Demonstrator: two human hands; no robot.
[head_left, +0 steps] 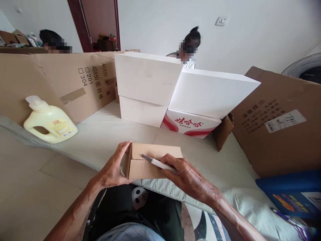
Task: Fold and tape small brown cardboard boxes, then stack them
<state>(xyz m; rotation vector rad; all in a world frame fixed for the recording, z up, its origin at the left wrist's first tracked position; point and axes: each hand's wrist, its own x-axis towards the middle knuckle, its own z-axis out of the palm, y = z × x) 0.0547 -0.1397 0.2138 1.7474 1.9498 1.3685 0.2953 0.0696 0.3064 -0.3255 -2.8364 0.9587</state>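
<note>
A small brown cardboard box [147, 169] lies in front of me at the near edge of the covered surface, a seam running along its top. My left hand [115, 167] grips the box's left end, thumb at the far corner and fingers at the near one. In my right hand [184, 172] is a utility knife [163, 165] with a white handle. Its bared blade points left and lies over the seam near the box's left end; whether the tip touches the cardboard I cannot tell.
White boxes [147, 78] stand stacked beyond the cardboard box, one with red print [192, 123]. A yellow detergent bottle [51, 122] is at left. Large cartons [92, 83] flank both sides. A blue package [291, 192] lies at right. Two people [192, 42] are behind the boxes.
</note>
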